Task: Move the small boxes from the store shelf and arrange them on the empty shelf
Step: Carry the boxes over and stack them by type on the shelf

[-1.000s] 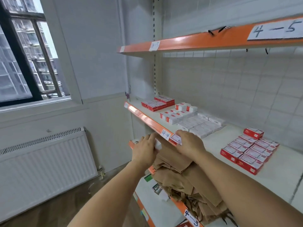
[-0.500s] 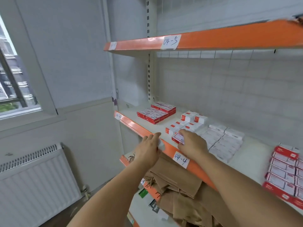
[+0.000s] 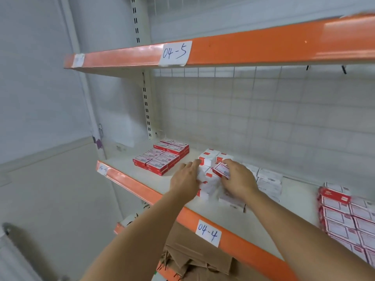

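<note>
Both hands in over shelf 04-4 [image 3: 154, 194], at middle cluster of small boxes [image 3: 209, 159]. Right hand [image 3: 237, 180] grasping red-and-white box [image 3: 221, 169], fingers curled round it, lifted just above pile. Left hand [image 3: 185, 178] fingers extended, touching pile's left side; grip unclear. Red stack [image 3: 162, 159] sits neat far left, white row [image 3: 267, 181] to right, more red boxes [image 3: 345, 218] at far right. Judgement: well along, several groups arranged; middle pile loose, wants squaring.

Right hand [image 3: 239, 181] pinches a small box [image 3: 221, 169]; left hand [image 3: 185, 178], seemingly relaxed, touches the blurred pile [image 3: 209, 184].
</note>
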A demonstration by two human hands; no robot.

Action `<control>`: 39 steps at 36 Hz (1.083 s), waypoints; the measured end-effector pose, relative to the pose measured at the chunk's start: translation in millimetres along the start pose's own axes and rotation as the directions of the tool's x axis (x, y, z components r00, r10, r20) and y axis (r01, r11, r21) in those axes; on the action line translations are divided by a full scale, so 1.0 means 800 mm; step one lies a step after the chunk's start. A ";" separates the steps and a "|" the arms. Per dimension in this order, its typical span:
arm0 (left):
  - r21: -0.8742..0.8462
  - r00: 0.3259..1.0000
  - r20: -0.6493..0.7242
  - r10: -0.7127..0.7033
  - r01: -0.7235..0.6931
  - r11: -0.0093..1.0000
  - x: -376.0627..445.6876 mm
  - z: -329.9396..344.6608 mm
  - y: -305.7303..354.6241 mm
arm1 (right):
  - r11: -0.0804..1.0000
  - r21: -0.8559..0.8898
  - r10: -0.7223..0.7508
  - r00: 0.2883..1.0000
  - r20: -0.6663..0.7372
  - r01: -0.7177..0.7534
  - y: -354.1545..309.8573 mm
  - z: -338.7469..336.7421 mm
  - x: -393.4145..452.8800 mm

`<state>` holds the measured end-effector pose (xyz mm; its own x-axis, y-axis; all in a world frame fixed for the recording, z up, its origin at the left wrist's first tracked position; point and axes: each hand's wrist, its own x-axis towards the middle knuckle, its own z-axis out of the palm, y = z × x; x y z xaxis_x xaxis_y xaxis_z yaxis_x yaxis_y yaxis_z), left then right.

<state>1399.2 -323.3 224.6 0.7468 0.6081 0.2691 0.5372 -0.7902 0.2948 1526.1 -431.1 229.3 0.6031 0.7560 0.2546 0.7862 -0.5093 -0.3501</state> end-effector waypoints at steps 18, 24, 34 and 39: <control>-0.145 0.883 0.235 0.407 -0.382 0.913 0.097 0.031 -0.021 | 0.935 0.009 0.353 0.926 -0.138 -0.355 -0.002 0.013 0.029; -0.236 0.863 0.166 0.477 -0.435 0.869 0.108 0.033 -0.046 | 0.904 -0.007 0.419 0.888 -0.190 -0.428 -0.020 0.019 0.036; -0.204 0.924 0.043 0.381 -0.365 0.908 0.124 0.004 -0.099 | 0.934 -0.095 0.313 0.917 -0.247 -0.345 -0.070 0.018 0.064; -0.190 0.935 0.011 0.355 -0.347 0.918 0.128 -0.008 -0.130 | 0.963 -0.077 0.235 0.942 -0.240 -0.260 -0.104 0.033 0.082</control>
<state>1417.4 -178.5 227.3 0.8932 0.2868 0.3464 0.1597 -0.9223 0.3518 1496.9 -328.0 251.3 0.7853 0.4938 0.3734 0.6104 -0.7183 -0.3337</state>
